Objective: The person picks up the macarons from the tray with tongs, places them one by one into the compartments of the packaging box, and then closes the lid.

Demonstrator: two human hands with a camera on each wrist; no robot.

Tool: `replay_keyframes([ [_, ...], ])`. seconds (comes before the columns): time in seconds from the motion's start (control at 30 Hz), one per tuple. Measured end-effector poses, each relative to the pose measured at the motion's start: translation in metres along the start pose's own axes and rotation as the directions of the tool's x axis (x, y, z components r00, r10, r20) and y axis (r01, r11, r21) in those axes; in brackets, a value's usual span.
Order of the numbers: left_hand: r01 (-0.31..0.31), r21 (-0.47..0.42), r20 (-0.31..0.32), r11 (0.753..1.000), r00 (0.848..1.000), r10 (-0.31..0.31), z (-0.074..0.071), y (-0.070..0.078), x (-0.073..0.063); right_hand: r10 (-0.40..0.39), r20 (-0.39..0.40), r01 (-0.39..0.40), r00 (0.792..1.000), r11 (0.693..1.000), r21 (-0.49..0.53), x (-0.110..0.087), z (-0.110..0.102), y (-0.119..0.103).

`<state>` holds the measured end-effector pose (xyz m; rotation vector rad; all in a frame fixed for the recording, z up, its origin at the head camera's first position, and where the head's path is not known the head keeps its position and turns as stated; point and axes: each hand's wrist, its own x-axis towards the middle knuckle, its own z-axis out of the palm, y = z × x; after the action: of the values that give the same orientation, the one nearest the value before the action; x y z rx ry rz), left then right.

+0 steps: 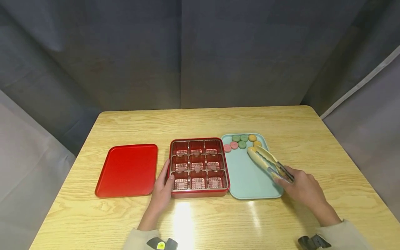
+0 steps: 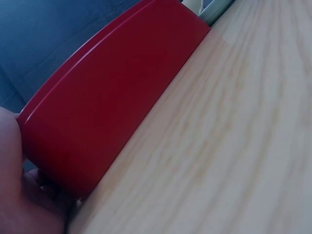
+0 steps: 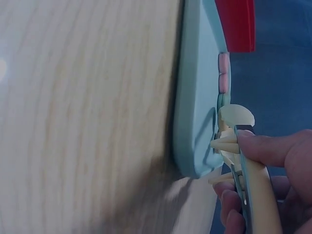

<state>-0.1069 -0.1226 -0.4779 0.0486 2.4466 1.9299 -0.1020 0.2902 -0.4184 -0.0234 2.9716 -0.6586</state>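
My left hand [image 1: 163, 190] holds the red box [image 1: 200, 194] at its front left corner, thumb over the rim and fingers along the left wall. A brown plastic insert [image 1: 197, 171] with several compartments sits in this box. My right hand [image 1: 301, 187] grips tongs [image 1: 265, 163] with cream-coloured tips, over a pale green tray [image 1: 247, 180]. The tong tips are at a yellow macaron-like round [image 1: 254, 148], partly hidden between them. Two more yellow rounds [image 1: 252, 138], three green rounds [image 1: 242, 144] and two pink rounds [image 1: 234, 145] lie at the tray's far end.
A flat red lid [image 1: 128, 170] lies on the wooden table [image 1: 131, 128], left of the box. The green tray stands close against the box's right side. Dark grey curtains [image 1: 237, 55] hang behind the table, with lighter cloth at both sides.
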Motion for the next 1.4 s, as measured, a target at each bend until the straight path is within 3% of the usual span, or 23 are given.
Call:
replay_keyframes([
  [0.13,0.032,0.005,0.016,0.999,0.999,-0.032,-0.002,0.023,-0.006,-0.013,-0.025,0.013,1.0,1.0,0.012,0.0,-0.001,-0.008],
  [0.47,0.031,0.021,0.007,0.999,0.999,-0.032,-0.002,0.024,-0.005,-0.039,-0.061,0.041,0.997,0.998,0.041,0.002,0.0,-0.033],
  [0.73,0.031,0.026,0.008,0.999,0.999,-0.031,-0.002,0.023,-0.005,-0.111,-0.126,0.12,0.986,0.991,0.066,0.005,0.001,-0.057],
  [1.1,0.024,0.029,0.004,0.999,1.0,-0.024,-0.002,0.023,-0.006,-0.156,-0.084,0.163,0.984,0.983,0.083,0.011,0.011,-0.082],
  [1.4,0.037,0.035,0.006,0.999,0.999,-0.038,-0.002,0.024,-0.007,-0.16,-0.07,0.165,0.985,0.984,0.065,0.012,0.017,-0.088],
])
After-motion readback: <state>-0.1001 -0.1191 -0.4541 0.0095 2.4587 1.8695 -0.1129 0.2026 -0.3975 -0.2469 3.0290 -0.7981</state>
